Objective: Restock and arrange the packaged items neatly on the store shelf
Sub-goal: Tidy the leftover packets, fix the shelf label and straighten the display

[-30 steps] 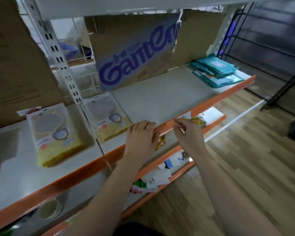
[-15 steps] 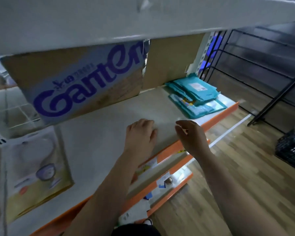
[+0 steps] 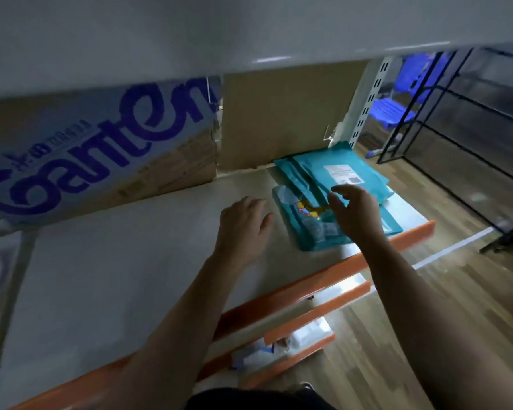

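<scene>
Both of your hands are empty. Your left hand [image 3: 243, 226] is relaxed above the shelf [image 3: 116, 276], just beside the teal packets [image 3: 311, 173] stacked at its right end. Your right hand [image 3: 356, 214] hovers over them, fingers loosely spread.

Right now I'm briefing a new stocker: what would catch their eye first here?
The stack of teal packets at the right end of the shelf, with the right hand spread open over it and the left hand just beside it. Then the cardboard box with big purple Ganten lettering at the back left.
</scene>
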`<state>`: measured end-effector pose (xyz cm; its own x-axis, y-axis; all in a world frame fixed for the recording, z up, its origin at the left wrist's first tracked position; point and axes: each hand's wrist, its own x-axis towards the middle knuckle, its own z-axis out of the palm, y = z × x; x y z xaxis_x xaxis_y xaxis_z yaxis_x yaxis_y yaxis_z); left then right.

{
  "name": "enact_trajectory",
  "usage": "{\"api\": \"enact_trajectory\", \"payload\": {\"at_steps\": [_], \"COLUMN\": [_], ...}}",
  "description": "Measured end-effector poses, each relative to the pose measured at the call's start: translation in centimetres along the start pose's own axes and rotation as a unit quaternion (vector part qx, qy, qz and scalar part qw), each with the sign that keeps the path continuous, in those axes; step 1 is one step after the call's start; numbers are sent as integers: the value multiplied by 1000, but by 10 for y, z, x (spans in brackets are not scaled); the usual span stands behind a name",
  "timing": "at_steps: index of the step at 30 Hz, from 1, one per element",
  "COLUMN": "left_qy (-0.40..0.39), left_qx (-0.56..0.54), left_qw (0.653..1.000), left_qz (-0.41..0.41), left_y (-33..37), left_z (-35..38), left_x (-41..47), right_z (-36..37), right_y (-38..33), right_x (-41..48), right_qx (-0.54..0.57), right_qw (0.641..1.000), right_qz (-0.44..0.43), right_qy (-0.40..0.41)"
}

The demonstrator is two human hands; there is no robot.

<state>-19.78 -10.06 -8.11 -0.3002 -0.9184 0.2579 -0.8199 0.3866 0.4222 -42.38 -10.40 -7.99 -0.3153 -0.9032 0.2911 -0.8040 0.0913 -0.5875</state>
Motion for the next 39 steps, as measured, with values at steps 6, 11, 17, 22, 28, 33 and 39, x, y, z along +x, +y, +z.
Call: {"api": "enact_trajectory", "payload": {"at_steps": [6, 11, 17, 22, 28, 33, 39], "left_qy": [20, 35, 64, 89, 73, 75, 85], "left_qx": [14, 19, 44, 45, 20, 11, 2], "left_qw": [996, 988, 981, 978, 976, 976, 979], "left_qz": [-87, -150, -179, -182, -203, -203, -188], "left_y": [37, 54, 63, 69, 69, 65, 57], "left_z": [31, 44, 44, 47, 53, 46, 36], "left_x": [10, 0, -4, -7, -10, -8, -9], "right_z": [-8, 1, 11, 15, 7, -21, -49], "right_y": [45, 56, 63, 61, 61, 43, 14], "right_x": [60, 83, 88, 84, 85, 93, 98], "right_qx": [-11, -87, -123, -92, -17, 173, 486], "right_qw": [997, 982, 979, 978, 987, 980, 872], "right_qz": [-43, -97, -133, -176, -147, -92, 50], "right_qy": [-71, -134, -88, -69, -58, -31, -36]}}
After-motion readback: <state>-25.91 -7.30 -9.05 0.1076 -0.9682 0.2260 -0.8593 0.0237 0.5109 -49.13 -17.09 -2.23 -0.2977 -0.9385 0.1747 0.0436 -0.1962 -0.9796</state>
